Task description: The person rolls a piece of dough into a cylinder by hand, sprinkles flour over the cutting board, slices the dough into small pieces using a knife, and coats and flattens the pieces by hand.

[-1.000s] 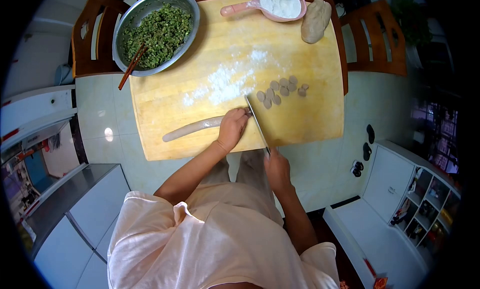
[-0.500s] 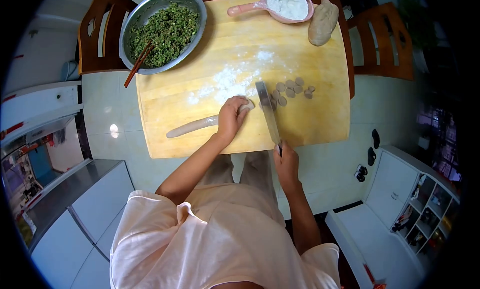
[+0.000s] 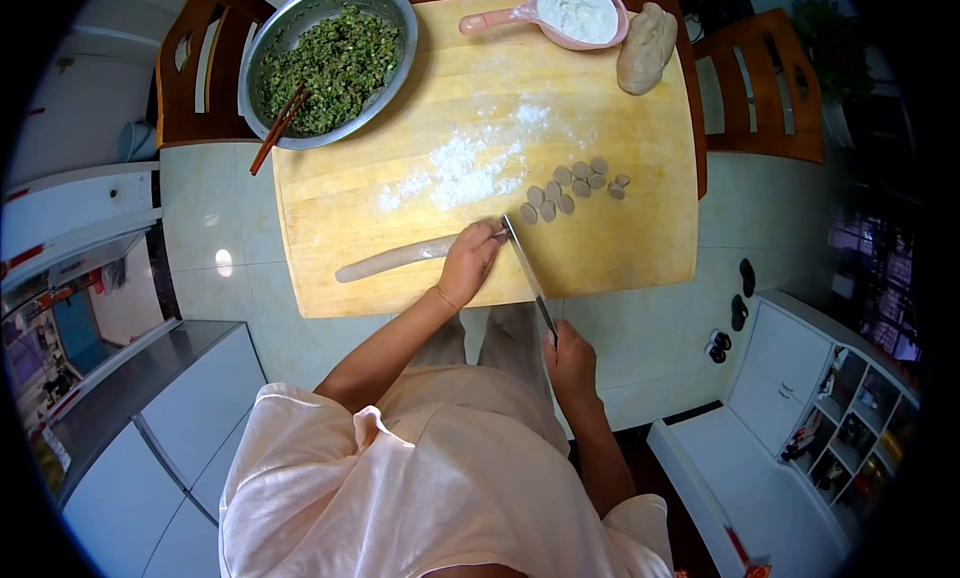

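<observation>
- Pale floor tiles surround the floury wooden board I'm working on.
- My left hand has its fingers bunched narrowly over the near-blade end of the dough roll, which slants across the board's near side; my thumb tip is too small to read.
- My right hand is wrapped around the handle of the knife.
- The blade has just come back from beside the cut discs and now stands nearly edge-on, right next to my left fingertips. I can't tell whether it has bitten into the dough.
- One more piece, the nearest disc, has joined the cluster within this last second, so I judge the roll a slice shorter.
- Loose flour lies beyond my hands, as before.
- Farther off, the metal bowl of green filling with chopsticks, the pink scoop and the dough lump haven't been disturbed.
</observation>
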Tool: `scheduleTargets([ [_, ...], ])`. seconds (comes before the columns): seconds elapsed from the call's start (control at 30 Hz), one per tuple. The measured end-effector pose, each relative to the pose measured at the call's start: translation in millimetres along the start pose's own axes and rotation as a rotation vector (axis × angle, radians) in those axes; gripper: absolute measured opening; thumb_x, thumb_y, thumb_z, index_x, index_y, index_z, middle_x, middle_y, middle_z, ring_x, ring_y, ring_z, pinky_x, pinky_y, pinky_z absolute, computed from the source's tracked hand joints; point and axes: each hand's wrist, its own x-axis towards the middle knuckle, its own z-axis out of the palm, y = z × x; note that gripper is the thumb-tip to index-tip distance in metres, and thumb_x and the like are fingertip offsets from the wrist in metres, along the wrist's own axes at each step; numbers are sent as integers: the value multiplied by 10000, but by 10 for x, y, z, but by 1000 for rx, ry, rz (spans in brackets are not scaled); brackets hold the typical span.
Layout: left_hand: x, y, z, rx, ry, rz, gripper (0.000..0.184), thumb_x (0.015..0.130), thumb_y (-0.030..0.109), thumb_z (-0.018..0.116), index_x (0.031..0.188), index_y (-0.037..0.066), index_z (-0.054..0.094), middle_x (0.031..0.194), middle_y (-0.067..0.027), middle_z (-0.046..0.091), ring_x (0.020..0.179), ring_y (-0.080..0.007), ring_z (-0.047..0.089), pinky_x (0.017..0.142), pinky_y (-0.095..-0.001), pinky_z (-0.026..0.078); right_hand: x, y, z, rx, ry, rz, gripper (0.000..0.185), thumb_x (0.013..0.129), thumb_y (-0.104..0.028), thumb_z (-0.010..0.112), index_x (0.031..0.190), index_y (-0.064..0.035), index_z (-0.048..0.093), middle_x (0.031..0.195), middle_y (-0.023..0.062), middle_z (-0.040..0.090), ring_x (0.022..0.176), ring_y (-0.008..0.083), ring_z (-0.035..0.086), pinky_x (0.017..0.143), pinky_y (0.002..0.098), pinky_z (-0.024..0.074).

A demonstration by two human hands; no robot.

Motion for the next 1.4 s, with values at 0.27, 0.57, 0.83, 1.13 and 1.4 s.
scheduleTargets([
  [0.27,15,-23,-6,7,17,28,113,805,-23,667,918,-36,677,1004,-142,656,949,-328,624,819,-399,532,112,-30,63,-59,-32,16,148,956,-139,558,1008,-4,592,894,233,659,802,433,650,705,508,522],
  [0.57,112,-8,-120,-68,30,-190,131,825,9,680,955,-3,693,1036,-149,667,963,-346,631,821,-403,531,680,89,448,-74,-12,5,239,949,-171,584,1102,12,605,855,269,667,784,437,664,700,515,532],
  [0.83,9,63,-182,55,3,-81,102,827,30,684,925,4,679,986,-121,664,914,-325,622,781,-413,507,369,-99,26,68,25,-9,208,946,-145,582,1074,18,603,881,261,655,805,445,649,698,508,514],
  [1.13,-92,64,-104,71,68,39,122,749,-6,723,847,15,653,872,-108,614,785,-304,572,689,-407,465,-86,-79,70,-30,-37,17,203,959,-142,555,1086,10,602,930,223,666,835,425,653,732,497,524],
  [1.4,-123,-21,-55,97,33,0,55,818,46,688,857,10,673,936,-91,660,831,-288,599,737,-395,487,242,-95,297,-104,-34,-10,186,956,-149,562,1033,16,595,945,256,671,830,432,661,732,519,522],
])
